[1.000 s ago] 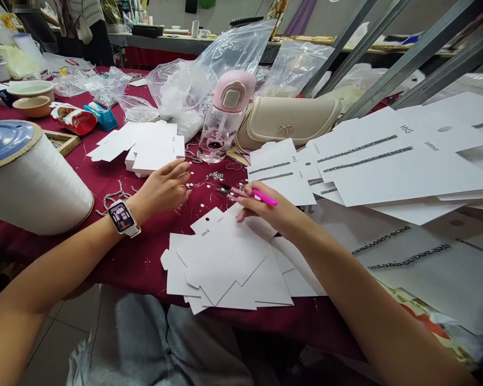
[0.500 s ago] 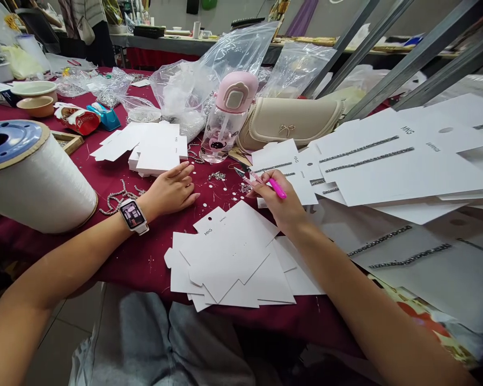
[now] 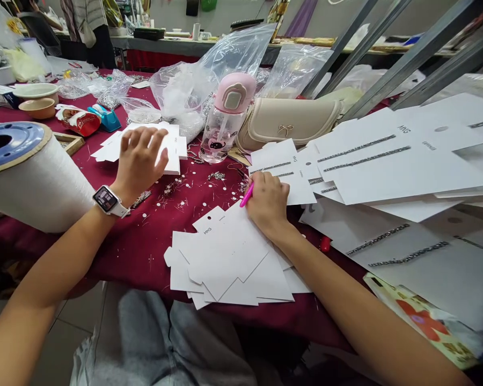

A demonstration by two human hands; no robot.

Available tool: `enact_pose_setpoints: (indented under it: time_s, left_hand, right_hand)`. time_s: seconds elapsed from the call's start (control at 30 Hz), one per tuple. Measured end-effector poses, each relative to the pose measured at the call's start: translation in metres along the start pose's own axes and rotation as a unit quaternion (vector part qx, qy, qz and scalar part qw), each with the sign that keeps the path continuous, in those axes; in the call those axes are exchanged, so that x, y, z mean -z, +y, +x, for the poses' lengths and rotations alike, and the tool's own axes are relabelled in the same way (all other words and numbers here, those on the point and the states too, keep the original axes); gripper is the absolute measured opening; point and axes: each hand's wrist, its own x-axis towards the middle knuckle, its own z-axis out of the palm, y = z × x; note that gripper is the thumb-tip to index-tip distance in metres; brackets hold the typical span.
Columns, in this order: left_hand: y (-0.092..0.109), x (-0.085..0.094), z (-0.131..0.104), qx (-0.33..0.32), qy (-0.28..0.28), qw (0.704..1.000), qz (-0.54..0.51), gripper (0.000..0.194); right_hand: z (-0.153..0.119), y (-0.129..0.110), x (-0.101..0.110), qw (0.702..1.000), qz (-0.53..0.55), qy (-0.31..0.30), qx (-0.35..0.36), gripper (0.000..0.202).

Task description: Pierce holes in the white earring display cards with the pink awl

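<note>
My left hand (image 3: pixel 143 158) is raised over a stack of white cards (image 3: pixel 172 153), its fingers spread and nothing in them. Whether a fingertip touches the stack I cannot tell. My right hand (image 3: pixel 269 202) is closed around pink-handled pliers (image 3: pixel 247 194), whose jaws are mostly hidden. It rests at the edge of a card with silver chain strips (image 3: pixel 276 161). In front of me lies a loose pile of white cards (image 3: pixel 229 257), the top one printed MNG. Small silver chain pieces (image 3: pixel 216 176) and white dots are scattered between my hands.
A large white thread spool (image 3: pixel 40 182) stands at left. Behind are a pink-lidded bottle (image 3: pixel 229 115), a beige bag (image 3: pixel 290 120) and plastic bags (image 3: pixel 181 88). More chain-strip cards (image 3: pixel 418 161) overlap at right, below slanting metal bars (image 3: pixel 362 59). A person (image 3: pixel 92 32) stands in the background.
My left hand has lifted and moved left and back over the card stack, uncovering chain bits. My right hand has turned over, so the pink handle points down toward me.
</note>
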Motion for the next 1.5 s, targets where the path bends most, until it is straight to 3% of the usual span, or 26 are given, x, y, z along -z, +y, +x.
enact_pose_setpoints:
  time_s: [0.13,0.3,0.43,0.6,0.7,0.9,1.07,1.2,1.33,1.5]
  left_hand:
    - [-0.007,-0.003,0.000,0.035,-0.059,0.998,0.015,0.041]
    - [-0.007,-0.004,-0.004,-0.009,-0.192,0.980,0.059,0.054]
    - [-0.013,0.000,-0.003,-0.067,-0.206,0.974,0.069,0.057]
    - [-0.020,0.004,0.000,-0.118,-0.172,0.976,0.067,0.039]
    - [-0.020,0.006,0.000,-0.113,-0.143,0.982,0.039,0.035]
    - [-0.014,0.014,0.001,-0.011,-0.054,0.998,0.015,0.040]
    - [-0.013,0.021,0.004,0.096,0.034,0.995,-0.007,0.040]
    - [-0.013,0.022,0.005,0.146,0.072,0.987,-0.007,0.041]
    - [-0.009,0.019,0.006,0.115,0.122,0.986,-0.009,0.040]
    - [-0.006,0.017,0.002,0.047,0.113,0.992,-0.028,0.038]
  right_hand:
    - [0.002,-0.003,-0.004,0.998,-0.059,0.002,0.034,0.021]
    - [0.004,0.003,-0.012,0.997,0.028,-0.014,0.072,0.008]
    - [0.005,0.008,-0.014,0.992,0.099,-0.017,0.073,0.020]
    - [0.005,0.008,-0.012,0.991,0.112,-0.009,0.074,0.028]
    - [0.004,0.006,-0.011,0.991,0.122,-0.005,0.063,0.027]
    - [0.002,0.000,-0.004,0.987,0.160,-0.025,0.018,0.011]
    - [0.001,-0.002,0.006,0.978,0.207,-0.038,-0.002,0.020]
    - [-0.001,-0.002,0.011,0.973,0.217,-0.072,0.033,0.022]
    - [-0.004,-0.001,0.009,0.971,0.205,-0.109,0.050,0.022]
    - [-0.003,-0.001,0.005,0.975,0.215,-0.058,0.016,0.015]
